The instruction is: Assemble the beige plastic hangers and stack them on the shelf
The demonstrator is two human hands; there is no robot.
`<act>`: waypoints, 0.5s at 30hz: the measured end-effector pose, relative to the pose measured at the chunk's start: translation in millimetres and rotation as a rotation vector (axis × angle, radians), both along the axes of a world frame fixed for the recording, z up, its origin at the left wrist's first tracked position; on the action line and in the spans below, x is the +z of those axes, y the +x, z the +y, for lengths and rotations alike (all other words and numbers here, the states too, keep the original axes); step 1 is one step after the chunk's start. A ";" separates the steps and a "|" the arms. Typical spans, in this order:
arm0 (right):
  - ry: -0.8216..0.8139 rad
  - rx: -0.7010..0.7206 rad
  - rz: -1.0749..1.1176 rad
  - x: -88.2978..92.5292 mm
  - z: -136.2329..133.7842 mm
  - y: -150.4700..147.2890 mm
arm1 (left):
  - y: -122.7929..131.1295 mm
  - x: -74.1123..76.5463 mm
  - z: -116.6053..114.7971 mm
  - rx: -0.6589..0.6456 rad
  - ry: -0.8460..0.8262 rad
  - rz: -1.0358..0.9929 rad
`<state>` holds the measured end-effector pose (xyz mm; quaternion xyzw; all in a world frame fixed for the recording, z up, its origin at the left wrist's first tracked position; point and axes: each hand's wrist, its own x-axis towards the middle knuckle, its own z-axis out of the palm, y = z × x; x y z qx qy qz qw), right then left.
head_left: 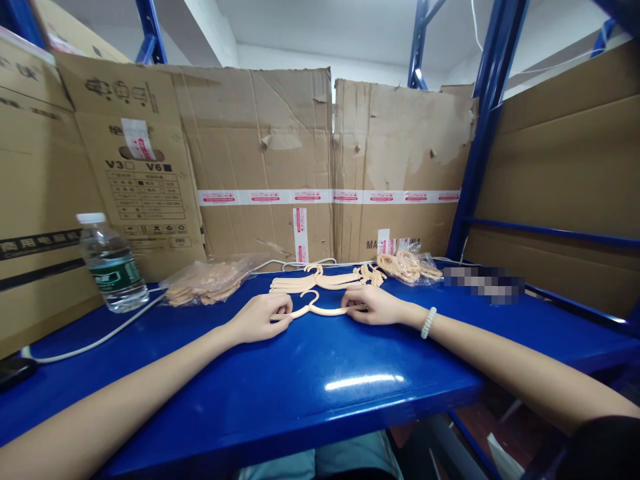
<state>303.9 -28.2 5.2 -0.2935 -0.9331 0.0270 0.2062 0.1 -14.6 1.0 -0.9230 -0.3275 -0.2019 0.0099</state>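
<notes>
A water bottle (111, 263) stands left on the blue shelf (320, 380), a white cable (100, 337) beside it, cardboard boxes (260, 160) behind

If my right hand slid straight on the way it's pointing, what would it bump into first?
Your right hand would probably meet the stack of hangers beyond the hanger it grips; depth is unclear.

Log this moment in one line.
hanger: on blue shelf | left hand: holds left end | right hand: holds right end | hanger stack: behind
</notes>
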 end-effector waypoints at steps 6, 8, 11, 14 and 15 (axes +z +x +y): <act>0.013 -0.020 -0.013 1.9 -2.1 -0.9 | -0.2 -0.6 0.4 0.001 0.001 -0.023; 0.015 -0.018 -0.011 1.7 -2.0 -0.8 | 0.0 -0.7 0.5 0.000 0.002 -0.031; 0.014 -0.015 -0.002 0.8 -1.3 -0.1 | 0.2 -0.4 0.4 0.003 0.003 -0.033; 0.011 -0.012 0.004 0.0 -0.5 0.4 | 0.3 0.0 -0.1 0.002 -0.001 -0.031; 0.012 -0.012 0.004 -0.2 -0.4 0.4 | 0.3 0.1 -0.2 0.002 -0.001 -0.031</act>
